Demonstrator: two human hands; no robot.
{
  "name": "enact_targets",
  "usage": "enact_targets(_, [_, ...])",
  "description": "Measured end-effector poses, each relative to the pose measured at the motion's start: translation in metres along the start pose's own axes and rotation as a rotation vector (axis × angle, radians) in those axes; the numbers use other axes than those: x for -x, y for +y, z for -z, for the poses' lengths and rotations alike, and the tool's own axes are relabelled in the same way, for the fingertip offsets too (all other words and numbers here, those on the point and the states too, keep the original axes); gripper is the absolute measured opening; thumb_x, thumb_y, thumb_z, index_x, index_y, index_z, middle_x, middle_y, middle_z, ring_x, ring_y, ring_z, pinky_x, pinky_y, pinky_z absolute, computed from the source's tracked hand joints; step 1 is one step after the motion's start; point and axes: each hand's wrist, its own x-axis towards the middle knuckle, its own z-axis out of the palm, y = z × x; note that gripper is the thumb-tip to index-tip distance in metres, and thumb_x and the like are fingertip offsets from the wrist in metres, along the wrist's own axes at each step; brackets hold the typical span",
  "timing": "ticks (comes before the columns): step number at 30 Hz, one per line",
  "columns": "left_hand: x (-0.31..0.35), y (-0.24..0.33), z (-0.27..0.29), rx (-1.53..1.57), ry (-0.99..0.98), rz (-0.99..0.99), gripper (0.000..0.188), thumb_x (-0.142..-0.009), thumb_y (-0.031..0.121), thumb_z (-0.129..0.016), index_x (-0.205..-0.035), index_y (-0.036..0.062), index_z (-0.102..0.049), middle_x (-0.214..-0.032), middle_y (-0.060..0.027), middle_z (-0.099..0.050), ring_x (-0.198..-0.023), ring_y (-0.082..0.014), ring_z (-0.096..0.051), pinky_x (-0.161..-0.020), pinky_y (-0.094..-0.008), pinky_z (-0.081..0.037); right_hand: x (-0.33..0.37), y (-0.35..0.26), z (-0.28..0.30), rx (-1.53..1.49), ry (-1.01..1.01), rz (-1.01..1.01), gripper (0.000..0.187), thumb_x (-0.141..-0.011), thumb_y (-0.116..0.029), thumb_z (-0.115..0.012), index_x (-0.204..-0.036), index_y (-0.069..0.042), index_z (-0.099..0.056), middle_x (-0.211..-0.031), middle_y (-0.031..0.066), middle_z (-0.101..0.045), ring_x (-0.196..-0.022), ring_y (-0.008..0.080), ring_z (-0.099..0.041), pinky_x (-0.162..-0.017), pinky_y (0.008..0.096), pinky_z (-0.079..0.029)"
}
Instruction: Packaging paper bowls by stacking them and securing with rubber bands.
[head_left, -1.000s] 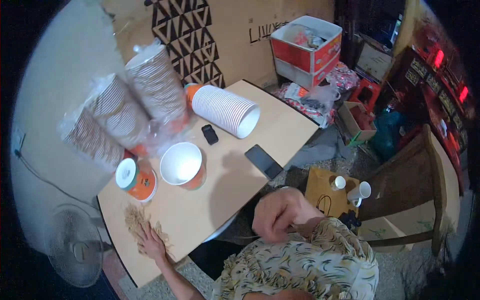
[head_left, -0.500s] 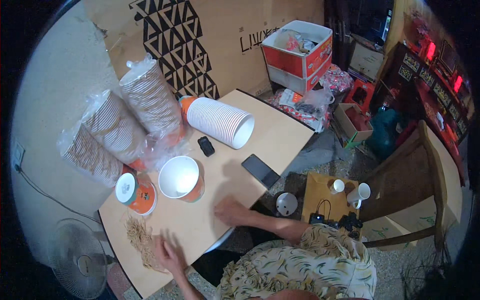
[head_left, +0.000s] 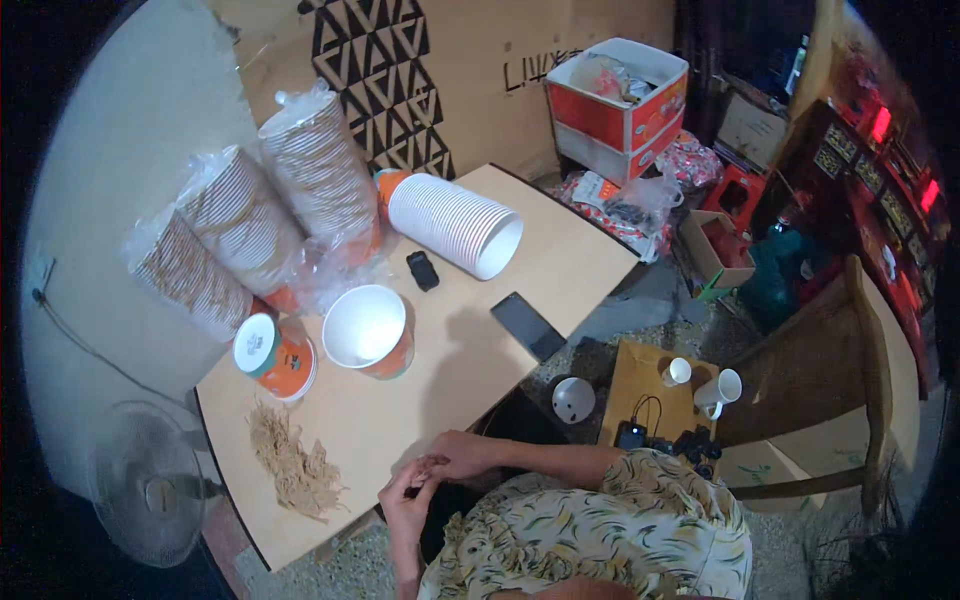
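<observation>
At the table's near edge my two hands meet, fingertips together. My left hand [head_left: 407,498] is closed, thumb and fingers pinched. Anything between them is too small to make out. My right hand [head_left: 462,456] is curled against the left fingertips, and its grip is hidden. Left of them on the table lies a loose heap of tan, crinkled paper-like strips [head_left: 293,462]. Beyond it stand a short stack of upturned orange paper cups [head_left: 290,366] and an upright white-lined paper tub [head_left: 365,330].
Plastic-wrapped cup stacks [head_left: 320,165] lean at the wall, beside a long stack of white cups [head_left: 450,222] lying down. A phone [head_left: 528,327] and a small black object [head_left: 422,270] lie on the table [head_left: 480,345]. A fan [head_left: 150,490] stands left; a chair [head_left: 800,370] right.
My left hand has left the tan heap and come right to meet my right hand, which has moved slightly nearer me. The whole view has shifted a little.
</observation>
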Motion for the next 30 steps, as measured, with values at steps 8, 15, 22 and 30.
enact_targets(8, [0.031,-0.003,-0.001,-0.11,0.079,0.081,0.021,-0.081,-0.002,-0.076,-0.102,0.0,-0.073,-0.089,-0.0101,-0.075,-0.081,-0.0132,-0.069,-0.071,-0.0267,-0.054,0.008,0.023,-0.015,0.065,-0.14,0.106,0.027,-0.089,-0.026,-0.064,-0.082,0.001,-0.066,-0.068,0.0173,-0.064,-0.059,0.0269,-0.061,-0.059,0.0427,-0.048])
enact_targets(15, [0.036,0.024,0.004,-0.166,0.103,0.0,0.008,-0.085,0.0,-0.073,-0.092,-0.0004,-0.076,-0.088,-0.0126,-0.075,-0.08,-0.0192,-0.07,-0.074,-0.0286,-0.054,0.005,0.022,-0.011,-0.057,-0.212,0.036,0.027,-0.09,-0.027,-0.069,-0.086,0.0,-0.067,-0.068,0.009,-0.065,-0.059,0.015,-0.058,-0.056,0.0352,-0.049])
enact_targets(22, [0.044,-0.008,0.005,0.291,0.145,0.208,0.011,-0.092,0.006,-0.069,-0.1,-0.0001,-0.074,-0.089,-0.0067,-0.073,-0.08,-0.013,-0.067,-0.075,-0.0251,-0.052,0.008,0.015,-0.004,-0.192,-0.159,-0.069,0.024,-0.089,-0.025,-0.07,-0.085,-0.001,-0.067,-0.067,0.0029,-0.063,-0.061,0.01,-0.058,-0.059,0.0276,-0.048])
enact_targets(30, [0.033,-0.022,0.01,0.38,0.04,0.275,0.006,-0.094,0.003,-0.066,-0.096,0.0003,-0.071,-0.088,-0.0031,-0.071,-0.082,-0.0086,-0.065,-0.074,-0.0225,-0.051,0.018,0.022,-0.004,-0.207,-0.141,-0.131,0.015,-0.09,-0.016,-0.069,-0.084,-0.003,-0.066,-0.068,-0.0023,-0.061,-0.063,0.0055,-0.055,-0.059,0.0255,-0.047])
